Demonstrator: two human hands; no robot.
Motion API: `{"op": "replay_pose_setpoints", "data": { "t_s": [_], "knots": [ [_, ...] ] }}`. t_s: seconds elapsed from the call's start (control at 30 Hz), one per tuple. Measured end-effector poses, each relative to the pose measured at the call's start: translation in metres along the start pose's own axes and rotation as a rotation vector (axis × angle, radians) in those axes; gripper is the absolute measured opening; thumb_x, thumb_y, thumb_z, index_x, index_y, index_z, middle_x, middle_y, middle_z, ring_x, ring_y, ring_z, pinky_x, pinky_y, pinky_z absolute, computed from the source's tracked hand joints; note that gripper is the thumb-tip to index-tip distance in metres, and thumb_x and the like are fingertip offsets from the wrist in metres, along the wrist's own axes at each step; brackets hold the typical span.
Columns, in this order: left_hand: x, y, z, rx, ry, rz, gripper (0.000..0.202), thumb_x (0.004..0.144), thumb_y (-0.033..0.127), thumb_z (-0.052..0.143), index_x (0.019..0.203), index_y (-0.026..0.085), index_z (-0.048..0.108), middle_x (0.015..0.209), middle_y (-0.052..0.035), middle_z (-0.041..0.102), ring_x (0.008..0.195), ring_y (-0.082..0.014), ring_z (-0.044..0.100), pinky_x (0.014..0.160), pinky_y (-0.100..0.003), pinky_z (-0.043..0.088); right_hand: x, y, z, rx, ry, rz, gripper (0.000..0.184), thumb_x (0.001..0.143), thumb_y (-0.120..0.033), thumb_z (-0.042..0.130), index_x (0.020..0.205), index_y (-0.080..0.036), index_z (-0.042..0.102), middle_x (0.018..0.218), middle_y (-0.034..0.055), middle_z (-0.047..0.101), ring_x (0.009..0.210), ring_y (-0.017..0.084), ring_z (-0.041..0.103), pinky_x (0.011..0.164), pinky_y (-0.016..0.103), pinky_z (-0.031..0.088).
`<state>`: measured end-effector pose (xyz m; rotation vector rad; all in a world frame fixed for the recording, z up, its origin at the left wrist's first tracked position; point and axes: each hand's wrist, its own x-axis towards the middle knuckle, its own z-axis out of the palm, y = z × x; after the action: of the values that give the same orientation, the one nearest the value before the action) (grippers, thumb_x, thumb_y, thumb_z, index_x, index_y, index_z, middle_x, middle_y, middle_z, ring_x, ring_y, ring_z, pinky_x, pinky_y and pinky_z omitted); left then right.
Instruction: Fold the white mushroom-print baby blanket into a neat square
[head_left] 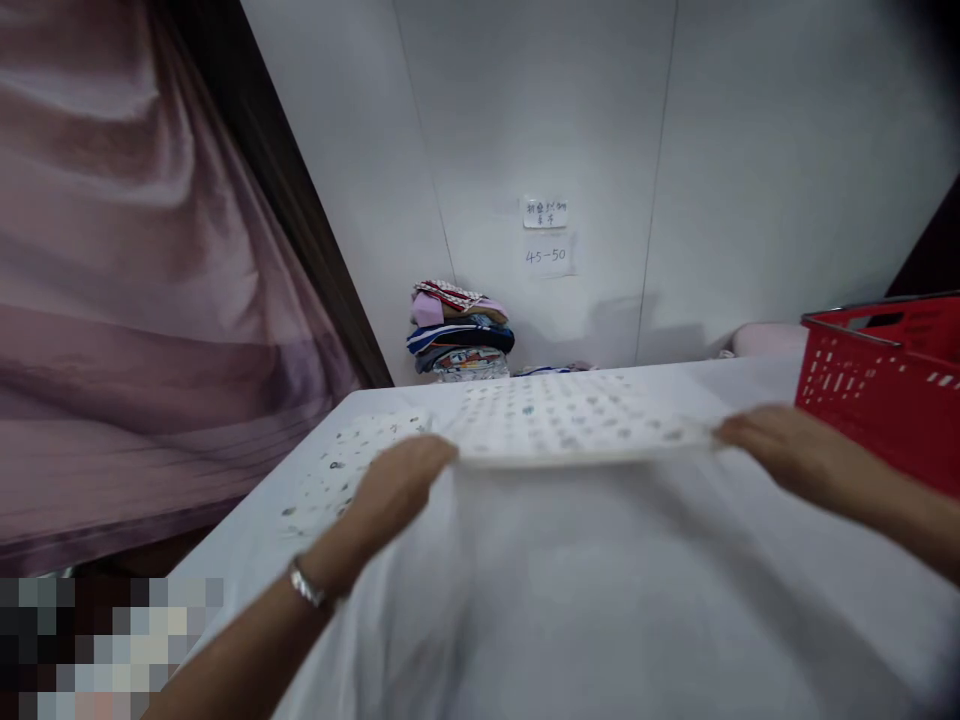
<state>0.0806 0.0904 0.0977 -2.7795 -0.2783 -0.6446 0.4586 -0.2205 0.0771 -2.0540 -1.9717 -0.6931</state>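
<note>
My left fingers (439,450) and my right fingers (739,430) are clamped on the cloth (555,412), each at one end of its near edge, so neither side is nearer to it than the other. This edge makes an almost straight line from left to right between them, and I judge that this line matters most. From my fingers the printed part goes forward, away from me, towards the wall (600,130). It looks longer from side to side than in depth, but with the blur I am not sure. I also cannot tell if the white below the edge is cloth or only the counter (862,560). Just outside my left fingers a second cloth (322,480) lies on the counter; the basket (847,385) stands to the right of my right fingers.
</note>
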Motion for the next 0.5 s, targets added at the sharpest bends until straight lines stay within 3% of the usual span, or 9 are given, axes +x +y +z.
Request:
{"op": "replay_pose_setpoints", "data": {
  "t_s": [0.1, 0.17, 0.2, 0.37, 0.5],
  "knots": [
    [-0.071, 0.048, 0.044, -0.145, -0.024, 0.006, 0.029, 0.084, 0.005, 0.038, 0.092, 0.021, 0.061, 0.083, -0.0017, 0.067, 0.078, -0.0132, 0.062, 0.072, -0.026, 0.05, -0.072, -0.046, 0.047, 0.22, -0.148, 0.064, 0.033, 0.091, -0.025, 0.036, 0.092, -0.028, 0.068, 0.091, 0.0037, 0.069, 0.082, 0.021, 0.064, 0.073, 0.035, 0.054],
    [-0.105, 0.073, 0.059, -0.2, -0.033, 0.005, 0.027, 0.082, 0.005, 0.04, 0.091, 0.021, 0.06, 0.081, -0.0005, 0.067, 0.072, -0.0126, 0.062, 0.066, -0.024, 0.051, -0.108, -0.07, 0.065, 0.289, -0.226, 0.171, 0.034, 0.091, -0.026, 0.034, 0.09, -0.031, 0.068, 0.09, 0.0016, 0.07, 0.08, 0.021, 0.065, 0.068, 0.034, 0.057],
    [-0.118, 0.081, 0.062, -0.221, -0.038, -0.008, 0.027, 0.082, 0.005, 0.04, 0.092, 0.022, 0.059, 0.082, 0.0001, 0.067, 0.071, -0.0123, 0.062, 0.067, -0.024, 0.051, -0.122, -0.078, 0.069, 0.288, -0.203, 0.159, 0.035, 0.091, -0.028, 0.033, 0.094, -0.03, 0.068, 0.094, 0.0025, 0.07, 0.084, 0.022, 0.066, 0.071, 0.036, 0.057],
    [-0.148, 0.097, 0.051, -0.189, 0.008, -0.07, 0.042, 0.078, 0.0, 0.035, 0.103, 0.024, 0.057, 0.092, 0.0002, 0.069, 0.079, -0.0135, 0.064, 0.07, -0.024, 0.051, -0.151, -0.092, 0.06, 0.187, -0.072, 0.175, 0.037, 0.086, -0.029, 0.037, 0.111, -0.035, 0.064, 0.107, 0.0023, 0.068, 0.092, 0.025, 0.066, 0.078, 0.041, 0.057],
    [-0.161, 0.107, 0.039, -0.21, -0.03, -0.053, 0.04, 0.077, -0.001, 0.036, 0.1, 0.023, 0.056, 0.089, 0.001, 0.068, 0.076, -0.0129, 0.063, 0.07, -0.023, 0.05, -0.162, -0.097, 0.055, 0.253, -0.057, 0.168, 0.044, 0.079, -0.032, 0.039, 0.111, -0.056, 0.058, 0.095, -0.0068, 0.07, 0.078, 0.029, 0.068, 0.061, 0.042, 0.061]
  ]
}}
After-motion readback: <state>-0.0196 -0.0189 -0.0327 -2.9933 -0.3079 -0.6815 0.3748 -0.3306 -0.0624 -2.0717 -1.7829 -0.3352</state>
